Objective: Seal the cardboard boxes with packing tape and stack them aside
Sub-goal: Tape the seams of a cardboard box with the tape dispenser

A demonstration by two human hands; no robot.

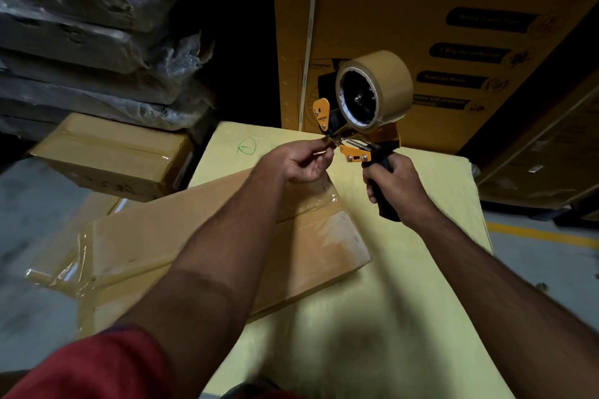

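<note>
A flat cardboard box (227,236) lies on a pale yellow surface (405,269) in a dim storeroom. The right hand (393,185) grips the tape dispenser (363,113) handle; the left hand (301,160) fingers pinch the tape end (327,144) at its blade.

head — worn | faces forward-down | close above yellow table (405,269)

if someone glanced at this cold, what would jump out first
Most striking is the tape dispenser with its big tan roll, held up at centre by the right hand gripping the black handle. The left hand pinches the tape end at the dispenser's mouth. Below them a flat cardboard box, with glossy tape on it, lies on a pale yellow surface, and a tall orange printed carton stands behind.
</note>
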